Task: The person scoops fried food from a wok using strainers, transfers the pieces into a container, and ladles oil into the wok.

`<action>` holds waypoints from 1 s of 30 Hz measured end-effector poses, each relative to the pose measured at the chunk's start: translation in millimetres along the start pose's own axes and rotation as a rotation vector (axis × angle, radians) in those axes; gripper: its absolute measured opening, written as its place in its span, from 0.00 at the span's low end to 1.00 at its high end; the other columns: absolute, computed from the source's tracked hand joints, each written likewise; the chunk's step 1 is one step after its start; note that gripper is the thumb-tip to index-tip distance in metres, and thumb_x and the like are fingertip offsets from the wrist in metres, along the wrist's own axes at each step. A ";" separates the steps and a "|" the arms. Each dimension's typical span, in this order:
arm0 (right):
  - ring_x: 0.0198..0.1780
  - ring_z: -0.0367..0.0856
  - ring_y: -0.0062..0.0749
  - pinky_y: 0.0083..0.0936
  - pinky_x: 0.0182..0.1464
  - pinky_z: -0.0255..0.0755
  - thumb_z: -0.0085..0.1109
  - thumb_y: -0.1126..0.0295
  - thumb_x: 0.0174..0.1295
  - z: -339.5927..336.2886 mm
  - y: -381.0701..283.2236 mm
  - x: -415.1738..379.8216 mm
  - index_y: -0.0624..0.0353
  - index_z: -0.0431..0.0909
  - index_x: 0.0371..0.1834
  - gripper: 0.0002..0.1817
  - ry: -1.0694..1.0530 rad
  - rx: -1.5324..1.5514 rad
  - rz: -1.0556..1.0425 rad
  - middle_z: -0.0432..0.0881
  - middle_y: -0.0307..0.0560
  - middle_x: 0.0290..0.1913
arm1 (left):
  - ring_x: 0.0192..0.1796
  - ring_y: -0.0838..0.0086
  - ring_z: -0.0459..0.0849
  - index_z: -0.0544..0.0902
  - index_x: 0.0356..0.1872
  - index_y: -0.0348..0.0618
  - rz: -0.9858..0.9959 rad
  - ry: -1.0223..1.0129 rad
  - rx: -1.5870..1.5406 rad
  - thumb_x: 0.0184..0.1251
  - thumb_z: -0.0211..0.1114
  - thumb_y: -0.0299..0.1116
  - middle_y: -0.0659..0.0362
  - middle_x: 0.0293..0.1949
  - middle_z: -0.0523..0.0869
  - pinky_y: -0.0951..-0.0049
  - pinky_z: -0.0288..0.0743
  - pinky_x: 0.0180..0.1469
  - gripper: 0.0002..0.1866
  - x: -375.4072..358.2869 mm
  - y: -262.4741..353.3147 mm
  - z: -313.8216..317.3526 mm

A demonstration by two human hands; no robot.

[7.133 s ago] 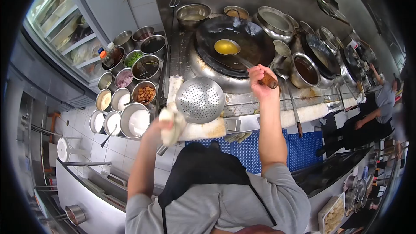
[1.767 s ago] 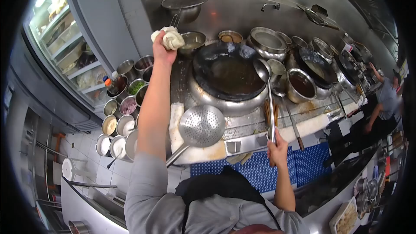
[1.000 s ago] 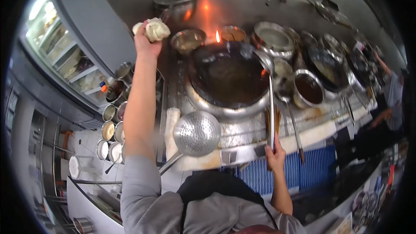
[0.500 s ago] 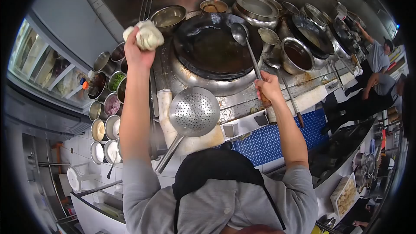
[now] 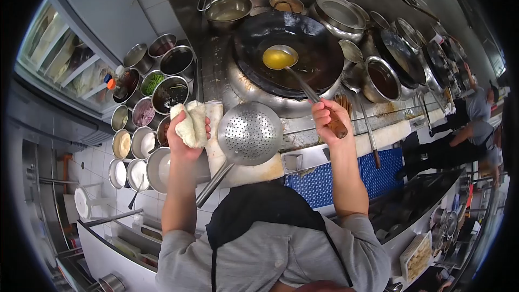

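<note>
My left hand (image 5: 186, 140) grips a bunched white cloth (image 5: 189, 123), held low beside the perforated skimmer (image 5: 250, 132) that leans on the counter edge. My right hand (image 5: 324, 119) is closed around the wooden grip of a long ladle (image 5: 280, 57). The ladle's bowl holds yellow oil and hovers inside the big black wok (image 5: 292, 51) on the burner.
Several steel tubs of seasonings and chopped ingredients (image 5: 154, 94) crowd the left. Pots and bowls (image 5: 381, 78) ring the wok's back and right. A second ladle (image 5: 367, 130) rests on the counter. Blue mats (image 5: 335, 176) cover the floor. Other people (image 5: 465, 130) work at the far right.
My left hand dropped from high near the back wall to the counter, cloth still in it. The ladle went from resting at the wok's rim to carrying yellow oil over the wok.
</note>
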State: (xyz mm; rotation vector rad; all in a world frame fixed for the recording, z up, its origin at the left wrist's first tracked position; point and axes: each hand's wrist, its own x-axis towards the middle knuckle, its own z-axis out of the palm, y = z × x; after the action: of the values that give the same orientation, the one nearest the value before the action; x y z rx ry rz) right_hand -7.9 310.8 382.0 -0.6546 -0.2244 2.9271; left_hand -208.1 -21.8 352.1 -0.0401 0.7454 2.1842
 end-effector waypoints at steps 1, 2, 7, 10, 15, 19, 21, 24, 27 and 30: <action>0.23 0.75 0.23 0.15 0.21 0.73 0.53 0.71 0.65 1.5 2.3 1.5 0.75 0.67 0.49 0.16 -0.049 0.088 0.039 0.76 0.45 0.30 | 0.30 0.60 0.83 0.75 0.51 0.38 -0.001 0.013 -0.026 0.62 0.56 0.51 0.46 0.34 0.83 0.65 0.79 0.31 0.27 -1.7 -3.4 -3.3; 0.24 0.76 0.24 0.16 0.21 0.74 0.52 0.71 0.65 6.5 5.0 1.4 0.76 0.66 0.50 0.17 -0.064 0.140 0.059 0.76 0.46 0.31 | 0.30 0.61 0.83 0.76 0.49 0.39 -0.005 0.038 -0.018 0.61 0.57 0.52 0.48 0.34 0.83 0.67 0.79 0.30 0.26 -3.1 -6.2 -5.3; 0.25 0.77 0.27 0.18 0.23 0.77 0.50 0.72 0.66 42.7 10.7 -8.3 0.83 0.60 0.52 0.21 -0.130 0.259 0.082 0.75 0.49 0.34 | 0.28 0.65 0.83 0.79 0.45 0.41 -0.034 0.086 -0.024 0.59 0.59 0.55 0.51 0.32 0.84 0.71 0.78 0.28 0.26 -7.9 -15.5 -14.7; 0.26 0.78 0.28 0.18 0.25 0.78 0.52 0.73 0.64 63.9 6.2 -7.8 0.84 0.58 0.50 0.22 -0.150 0.214 0.011 0.75 0.49 0.34 | 0.28 0.64 0.83 0.79 0.45 0.40 -0.050 0.083 -0.045 0.60 0.58 0.55 0.51 0.32 0.84 0.71 0.78 0.28 0.26 -11.0 -18.1 -20.5; 0.28 0.79 0.27 0.18 0.29 0.80 0.55 0.78 0.61 124.2 -15.6 -0.8 0.77 0.64 0.43 0.14 -0.235 0.152 -0.034 0.74 0.49 0.34 | 0.27 0.65 0.82 0.79 0.44 0.40 -0.047 0.101 -0.065 0.60 0.58 0.54 0.51 0.31 0.83 0.72 0.76 0.27 0.25 -11.8 -21.5 -25.4; 0.30 0.78 0.32 0.20 0.33 0.82 0.53 0.83 0.55 184.7 -39.1 21.1 0.70 0.69 0.27 0.03 -0.353 0.144 -0.086 0.73 0.49 0.31 | 0.27 0.66 0.81 0.79 0.44 0.41 -0.061 0.113 -0.081 0.59 0.58 0.54 0.52 0.30 0.82 0.73 0.74 0.25 0.25 -14.1 -24.2 -28.9; 0.29 0.76 0.34 0.21 0.32 0.83 0.51 0.84 0.53 220.3 -52.6 35.2 0.70 0.68 0.27 0.02 -0.383 0.122 -0.153 0.73 0.49 0.30 | 0.27 0.66 0.81 0.79 0.44 0.41 -0.073 0.103 -0.090 0.58 0.59 0.54 0.52 0.31 0.82 0.73 0.74 0.25 0.25 -15.5 -25.2 -31.5; 0.26 0.76 0.33 0.25 0.31 0.82 0.49 0.74 0.63 276.3 -79.2 72.0 0.64 0.71 0.22 0.11 -0.368 0.077 -0.395 0.74 0.44 0.21 | 0.27 0.66 0.81 0.79 0.45 0.41 -0.086 0.141 -0.082 0.58 0.59 0.54 0.51 0.31 0.81 0.72 0.74 0.25 0.25 -21.3 -25.2 -30.4; 0.27 0.75 0.36 0.26 0.27 0.81 0.48 0.75 0.54 332.3 -114.3 116.0 0.70 0.65 0.29 0.07 -0.418 0.090 -0.335 0.70 0.53 0.28 | 0.27 0.65 0.81 0.79 0.44 0.42 -0.086 0.164 -0.070 0.57 0.59 0.54 0.52 0.30 0.82 0.70 0.74 0.25 0.25 -26.6 -25.1 -38.4; 0.24 0.74 0.35 0.26 0.25 0.81 0.47 0.72 0.61 377.0 -118.0 155.3 0.65 0.67 0.29 0.07 -0.495 0.072 -0.500 0.72 0.48 0.25 | 0.28 0.63 0.82 0.78 0.45 0.39 -0.079 0.157 -0.127 0.59 0.57 0.52 0.50 0.29 0.82 0.68 0.76 0.27 0.25 -32.2 -23.6 -49.7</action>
State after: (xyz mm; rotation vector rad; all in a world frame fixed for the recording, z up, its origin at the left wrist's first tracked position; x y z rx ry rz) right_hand -298.5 408.1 675.9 0.1395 -0.2795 2.5338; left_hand -180.2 -58.3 307.9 -0.3047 0.6785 2.1672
